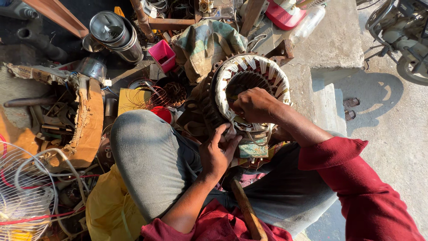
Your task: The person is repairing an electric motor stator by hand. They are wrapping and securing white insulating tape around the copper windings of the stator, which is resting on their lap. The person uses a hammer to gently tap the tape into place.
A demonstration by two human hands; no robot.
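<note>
A round motor stator (249,85) with white-taped copper windings rests tilted against my knees. My right hand (254,105) reaches over its near rim, fingers curled down on the winding inside the bore; what they pinch is hidden. My left hand (218,154) presses against the stator's lower outer edge, thumb up, fingers wrapped around the rim. My grey-trousered knee (147,147) is raised on the left. A wooden handle (247,214) lies across my lap below the hands.
A torn cardboard box (84,120) of scrap parts sits on the left, a wire fan guard (22,196) at lower left. Metal canisters (113,33) and a pink tub (162,54) lie behind. A concrete step (330,49), sandals (351,107) and a parked motorbike (401,31) lie right.
</note>
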